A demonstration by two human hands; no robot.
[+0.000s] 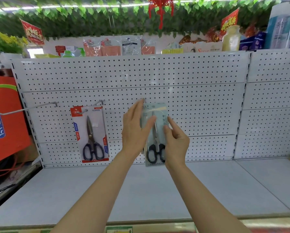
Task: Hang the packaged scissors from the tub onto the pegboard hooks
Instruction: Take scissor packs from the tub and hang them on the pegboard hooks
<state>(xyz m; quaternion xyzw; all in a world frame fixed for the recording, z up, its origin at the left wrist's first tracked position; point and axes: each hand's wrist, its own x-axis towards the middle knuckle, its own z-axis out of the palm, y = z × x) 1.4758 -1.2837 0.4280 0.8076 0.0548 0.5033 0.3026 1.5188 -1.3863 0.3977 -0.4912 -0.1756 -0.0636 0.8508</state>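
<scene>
Head view, red pack [90, 133] marked "SCISSORS", right hand [175, 142] pinching pale pack [155, 132]

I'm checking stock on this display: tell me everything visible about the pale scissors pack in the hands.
The pale scissors pack is a light blue-grey card under clear plastic, holding black-handled scissors, blades up. It is upright against the pegboard. The left hand lies flat on its left side; the right hand pinches its right edge.
</scene>
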